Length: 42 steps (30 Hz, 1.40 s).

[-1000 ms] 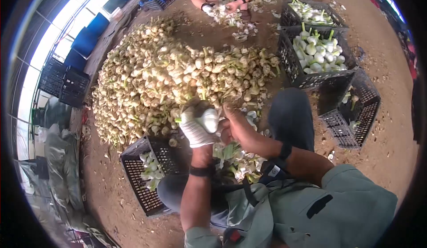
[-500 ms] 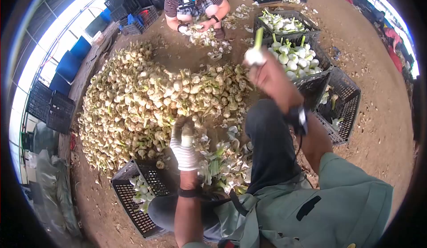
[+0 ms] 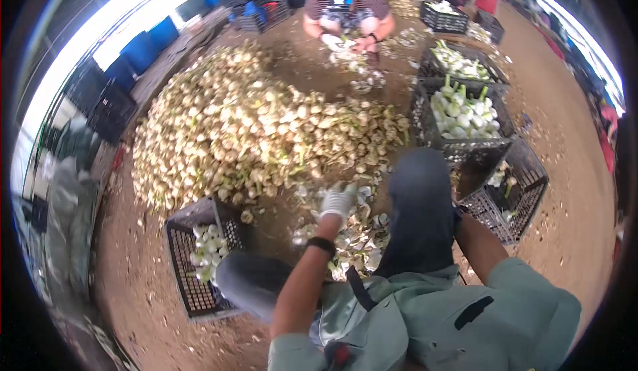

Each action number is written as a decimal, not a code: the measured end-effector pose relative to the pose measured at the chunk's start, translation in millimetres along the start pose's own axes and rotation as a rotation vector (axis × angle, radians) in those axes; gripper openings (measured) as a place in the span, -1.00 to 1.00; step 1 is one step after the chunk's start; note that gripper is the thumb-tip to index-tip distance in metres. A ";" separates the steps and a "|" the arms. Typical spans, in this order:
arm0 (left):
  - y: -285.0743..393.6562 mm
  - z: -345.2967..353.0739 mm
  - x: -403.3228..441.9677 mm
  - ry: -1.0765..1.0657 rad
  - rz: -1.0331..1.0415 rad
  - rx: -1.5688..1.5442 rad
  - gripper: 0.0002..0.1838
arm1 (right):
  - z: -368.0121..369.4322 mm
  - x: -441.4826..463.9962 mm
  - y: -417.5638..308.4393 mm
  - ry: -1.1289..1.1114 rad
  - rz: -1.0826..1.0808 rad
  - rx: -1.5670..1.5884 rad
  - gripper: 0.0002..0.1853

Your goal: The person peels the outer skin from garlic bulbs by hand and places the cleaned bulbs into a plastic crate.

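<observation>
My left hand (image 3: pixel 337 201), in a white glove with darker fingertips, reaches over peelings at the near edge of the garlic pile (image 3: pixel 266 131). Its fingers look stretched out, a little blurred, and I see nothing held in them. Torn garlic skins (image 3: pixel 359 245) lie beneath and beside it, between my legs. My right hand is hidden behind my right knee; only the forearm (image 3: pixel 480 241) shows, so what it holds cannot be seen. Cleaned white garlic bulbs with green stems (image 3: pixel 465 113) fill a black crate (image 3: pixel 458 146) beyond that knee.
A black crate (image 3: pixel 183 254) with some white bulbs stands by my left knee. Another, tilted crate (image 3: pixel 528 191) with a few scraps is at right. Farther back is a crate of trimmed garlic (image 3: pixel 465 62). A co-worker (image 3: pixel 349 5) crouches across the pile, handling garlic.
My right hand, earlier raised with a white garlic bulb, has dropped out of sight behind my knee. My left hand has moved right, from the pile to the peelings. The view has shifted.
</observation>
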State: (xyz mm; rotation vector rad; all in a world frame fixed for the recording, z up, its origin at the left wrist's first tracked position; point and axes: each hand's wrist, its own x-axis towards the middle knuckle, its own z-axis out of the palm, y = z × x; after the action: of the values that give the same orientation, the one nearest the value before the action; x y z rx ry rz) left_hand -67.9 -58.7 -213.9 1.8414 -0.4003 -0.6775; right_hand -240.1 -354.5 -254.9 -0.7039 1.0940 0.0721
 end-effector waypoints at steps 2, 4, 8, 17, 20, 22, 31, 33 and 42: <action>-25.9 27.3 5.8 0.017 -0.062 0.026 -0.39 | -4.5 -22.6 5.9 -0.022 -0.047 -0.067 -0.49; -30.8 53.0 3.1 0.123 -0.055 0.047 -0.46 | -1.0 -44.0 2.6 -0.052 -0.112 -0.135 -0.49; -5.1 72.8 1.1 0.398 0.089 -0.382 -0.54 | 31.7 -81.5 -18.3 -0.178 -0.274 -0.263 -0.51; 30.5 1.5 -14.1 0.610 0.138 -0.812 -0.72 | 174.5 -48.4 -31.5 -0.262 -0.858 -0.811 -0.55; 11.8 -6.4 -6.1 0.581 0.120 -0.790 -0.74 | 184.5 -19.8 -24.4 -0.187 -0.989 -0.885 -0.58; 2.1 -4.7 -6.8 0.554 0.114 -0.656 -0.70 | 192.9 -54.5 -16.6 -0.162 -0.938 -0.905 -0.60; 2.3 -21.6 -34.2 0.387 0.099 -0.709 -0.81 | 163.8 -160.8 -19.8 -0.292 -0.865 -0.907 -0.83; -5.4 -22.8 -51.1 0.343 0.186 -0.499 -0.91 | 142.4 -152.1 -23.3 -0.377 -0.870 -0.963 -0.82; 39.7 -12.9 -126.5 0.198 0.282 0.067 -0.77 | 141.5 -126.1 -20.1 -0.351 -1.108 -0.978 -0.81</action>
State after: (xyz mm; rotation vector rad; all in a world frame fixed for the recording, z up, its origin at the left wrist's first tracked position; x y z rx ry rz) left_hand -156.8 8.4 -140.7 1.8488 -0.5440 -0.2898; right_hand -181.4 -256.3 -102.4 -2.0070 0.1507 -0.2321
